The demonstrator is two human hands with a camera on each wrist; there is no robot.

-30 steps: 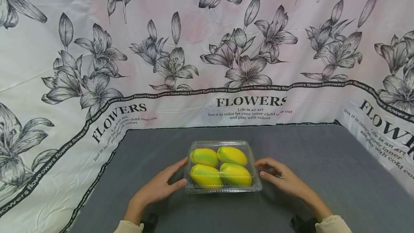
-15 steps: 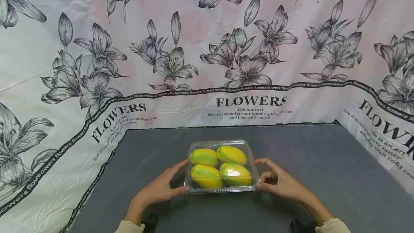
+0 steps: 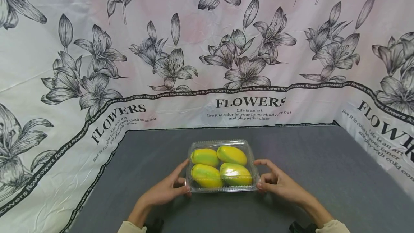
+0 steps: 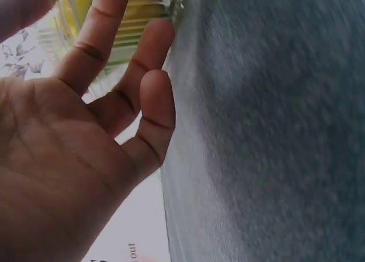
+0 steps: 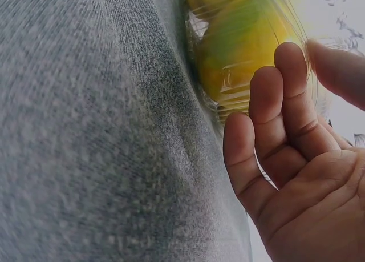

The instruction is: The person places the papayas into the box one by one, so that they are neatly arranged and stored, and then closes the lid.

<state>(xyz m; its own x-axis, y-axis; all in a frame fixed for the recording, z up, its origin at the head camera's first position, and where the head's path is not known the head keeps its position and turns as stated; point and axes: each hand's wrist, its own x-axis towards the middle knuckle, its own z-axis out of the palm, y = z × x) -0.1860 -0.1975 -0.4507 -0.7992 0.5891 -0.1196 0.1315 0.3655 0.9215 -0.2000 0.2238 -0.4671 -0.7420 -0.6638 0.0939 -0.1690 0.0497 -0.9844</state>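
A clear plastic clamshell box [image 3: 223,190] sits on the grey table with its lid down. Inside it lie several yellow-green mangoes [image 3: 205,175]. My left hand [image 3: 163,190] holds the box's left side, thumb at the near corner and index finger farther back. On the opposite side, my right hand [image 3: 286,186] grips the edge, its thumb on the near right corner. In the left wrist view, bent fingers [image 4: 155,102] reach beside the ribbed box wall. The right wrist view shows curled fingers [image 5: 268,93] and the thumb close to the box's edge, next to a mango [image 5: 234,56].
Grey cloth [image 3: 155,150] covers the table around the box. Behind and along both sides hangs a white sheet [image 3: 181,112] printed with flowers and text. Dark straps [image 3: 300,227] show near the wrists at the front edge.
Both hands have closed in on the box from its sides. The right thumb has moved to the near corner, and the left fingers have curled further in. The box has barely moved.
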